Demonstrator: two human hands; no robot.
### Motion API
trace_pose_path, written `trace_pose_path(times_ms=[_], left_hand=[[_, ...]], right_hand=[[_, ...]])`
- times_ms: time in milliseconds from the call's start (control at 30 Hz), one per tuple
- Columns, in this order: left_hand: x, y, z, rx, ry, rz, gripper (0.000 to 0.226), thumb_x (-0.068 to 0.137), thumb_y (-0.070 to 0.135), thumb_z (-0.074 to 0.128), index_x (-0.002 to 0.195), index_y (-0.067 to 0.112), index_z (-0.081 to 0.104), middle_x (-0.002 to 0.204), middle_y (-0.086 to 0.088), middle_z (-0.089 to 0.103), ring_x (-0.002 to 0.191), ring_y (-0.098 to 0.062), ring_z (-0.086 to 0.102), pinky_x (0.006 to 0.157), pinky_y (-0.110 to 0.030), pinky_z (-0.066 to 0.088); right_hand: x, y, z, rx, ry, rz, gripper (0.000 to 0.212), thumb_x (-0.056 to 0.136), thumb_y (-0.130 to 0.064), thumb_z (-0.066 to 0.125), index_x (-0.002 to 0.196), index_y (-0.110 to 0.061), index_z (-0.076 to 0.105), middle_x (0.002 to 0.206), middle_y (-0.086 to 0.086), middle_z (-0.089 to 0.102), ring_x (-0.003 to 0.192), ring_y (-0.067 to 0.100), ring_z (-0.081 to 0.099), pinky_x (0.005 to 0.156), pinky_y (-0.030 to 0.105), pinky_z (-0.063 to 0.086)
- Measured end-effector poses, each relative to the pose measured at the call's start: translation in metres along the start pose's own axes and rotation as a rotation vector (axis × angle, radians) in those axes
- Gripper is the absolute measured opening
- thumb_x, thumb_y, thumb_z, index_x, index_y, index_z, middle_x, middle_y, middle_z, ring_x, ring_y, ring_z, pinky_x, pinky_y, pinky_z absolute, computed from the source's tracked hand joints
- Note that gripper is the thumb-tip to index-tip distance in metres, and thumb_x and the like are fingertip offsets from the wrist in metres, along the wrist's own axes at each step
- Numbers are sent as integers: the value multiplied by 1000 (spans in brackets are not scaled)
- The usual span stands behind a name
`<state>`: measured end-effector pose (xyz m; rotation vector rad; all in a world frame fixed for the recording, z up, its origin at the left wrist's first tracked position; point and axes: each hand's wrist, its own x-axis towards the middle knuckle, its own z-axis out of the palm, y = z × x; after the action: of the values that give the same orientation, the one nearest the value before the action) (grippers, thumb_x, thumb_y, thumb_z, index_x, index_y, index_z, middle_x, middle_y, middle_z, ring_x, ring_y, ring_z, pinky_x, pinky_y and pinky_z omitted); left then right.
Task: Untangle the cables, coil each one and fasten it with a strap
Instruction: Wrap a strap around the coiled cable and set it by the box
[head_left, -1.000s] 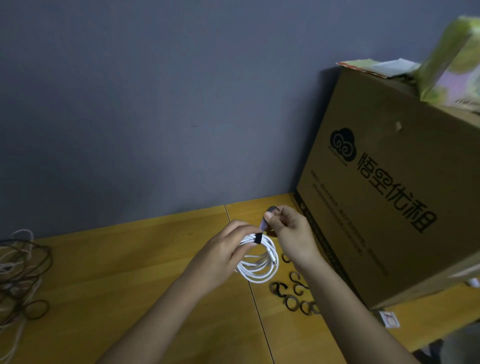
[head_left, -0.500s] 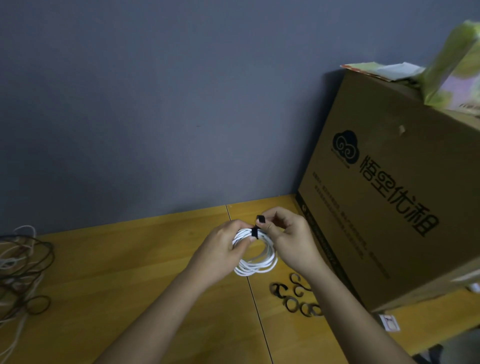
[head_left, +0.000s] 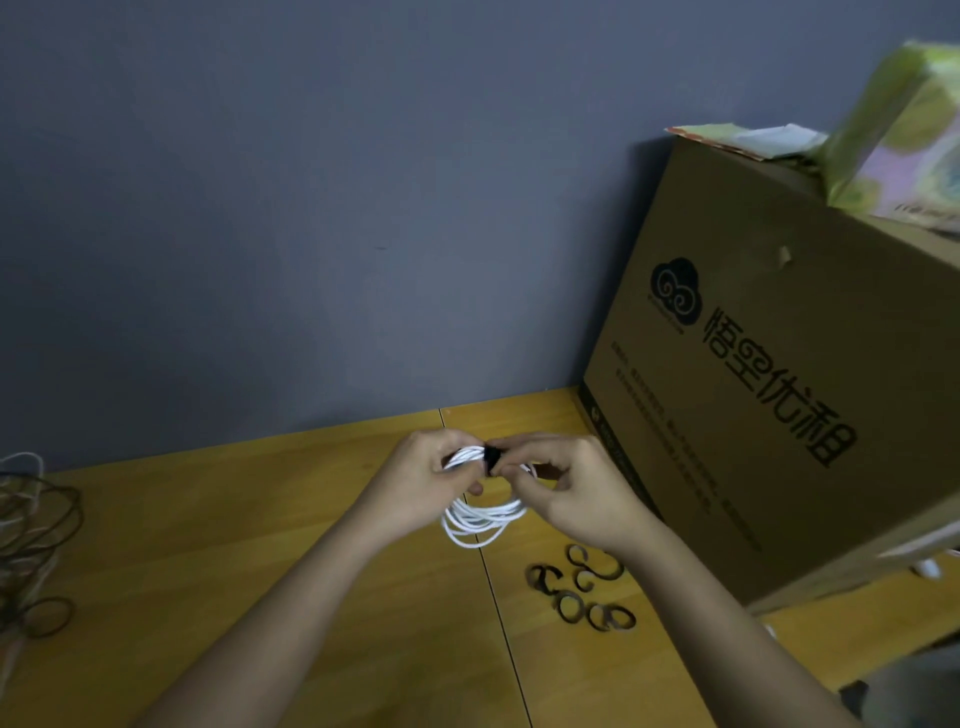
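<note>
Head view, both hands' grip pinching strap (head_left: 491, 458)

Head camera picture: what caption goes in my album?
Two hands fasten a black strap around a coiled white cable.

Setting: a plain indoor work or storage corner. Indicators: a wooden table (head_left: 208, 545) under the hands, a bare grey wall (head_left: 311, 208) beyond them, and a large printed cardboard box (head_left: 753, 415) to their right.
</note>
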<state>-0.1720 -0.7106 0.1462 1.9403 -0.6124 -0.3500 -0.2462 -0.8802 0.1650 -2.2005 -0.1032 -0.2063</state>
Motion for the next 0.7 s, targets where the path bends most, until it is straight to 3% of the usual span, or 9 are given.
trace_pose_path(times_ms=[67, 133, 200, 267, 367, 500, 600, 700], left_hand=[[2, 1, 2, -24, 33, -5, 18, 89, 13, 62, 88, 29, 71, 78, 2, 73, 74, -18, 69, 74, -43, 53], [4, 4, 3, 21, 36, 11, 18, 89, 13, 61, 88, 29, 70, 74, 6, 72, 74, -19, 68, 70, -40, 52], [3, 10, 3, 74, 19, 36, 17, 86, 15, 58, 86, 27, 70, 73, 6, 71, 74, -13, 67, 69, -36, 52], [2, 14, 5, 98, -1, 48, 15, 82, 21, 56, 85, 25, 70, 76, 6, 71, 76, -12, 68, 72, -39, 54], [4, 14, 6, 141, -15, 45, 16, 87, 18, 59, 94, 24, 72, 83, 8, 72, 82, -9, 66, 77, -41, 51], [7, 12, 7, 157, -33, 37, 20, 88, 18, 57, 100, 28, 70, 91, 7, 72, 86, -9, 66, 78, -39, 51], [8, 4, 11, 60, -43, -7, 23, 79, 24, 56, 92, 41, 66, 90, 7, 73, 86, -16, 68, 79, -42, 52], [11, -7, 16, -210, -42, -107, 28, 83, 5, 65, 104, 25, 68, 93, 9, 73, 84, -3, 68, 79, -28, 52]], right_hand=[[-2, -2, -2, 97, 27, 20, 5, 87, -29, 57, 86, -29, 62, 96, -13, 72, 73, 38, 64, 60, 52, 50], [0, -5, -4, 178, 79, 40, 9, 91, -23, 60, 90, -23, 51, 89, -8, 74, 65, 29, 62, 57, 44, 46], [6, -6, -8, 201, 92, 65, 19, 88, -11, 68, 97, -18, 53, 86, -7, 75, 78, 8, 68, 70, 33, 53], [11, -6, -11, 150, 52, 90, 29, 81, -6, 74, 101, -18, 58, 84, -6, 75, 86, 2, 68, 80, 26, 53], [15, -7, -13, -8, -13, 73, 40, 78, -7, 77, 112, -20, 60, 85, -8, 71, 85, -2, 66, 81, 15, 50], [19, -4, -14, -170, -63, 69, 47, 82, -20, 74, 125, -23, 56, 92, -8, 68, 90, 3, 65, 81, 21, 53], [16, 2, -9, -186, -79, 61, 42, 82, -20, 72, 120, -26, 55, 89, -9, 67, 83, 4, 64, 74, 26, 55], [13, 14, -1, -71, -9, 51, 37, 78, -11, 74, 105, -26, 54, 83, -5, 65, 73, 7, 61, 67, 24, 53]])
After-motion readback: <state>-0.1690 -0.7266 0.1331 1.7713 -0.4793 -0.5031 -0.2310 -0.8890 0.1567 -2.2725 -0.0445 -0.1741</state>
